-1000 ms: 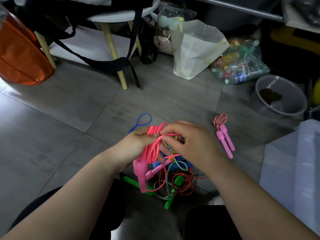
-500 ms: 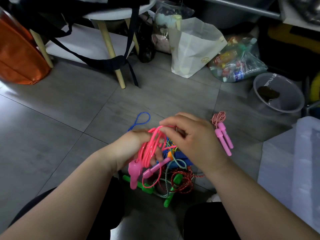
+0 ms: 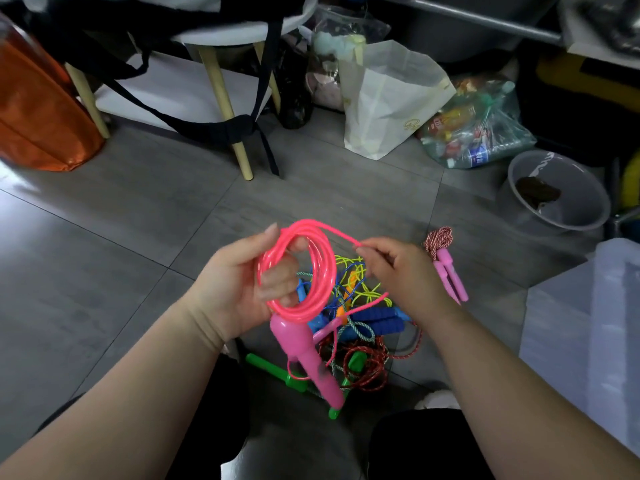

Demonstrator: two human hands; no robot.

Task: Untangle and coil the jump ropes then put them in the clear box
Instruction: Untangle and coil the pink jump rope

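My left hand holds a coil of bright pink jump rope looped around its fingers, and a pink handle hangs below the coil. My right hand pinches the free strand of the same pink rope just right of the coil. Under both hands a tangled pile of ropes lies on the floor, with blue, green, yellow and red cords and handles. A coiled red-white rope with pink handles lies to the right of my right hand. The clear box stands at the right edge.
A grey bowl sits at the right rear. A white paper bag and a plastic bag of bottles stand behind. A white stool with black straps and an orange bag are at the rear left. Grey floor tiles lie to the left.
My hands have lifted and drawn apart. The pink rope now forms an open round coil on my left hand, and my right hand has pulled a strand out to the right.
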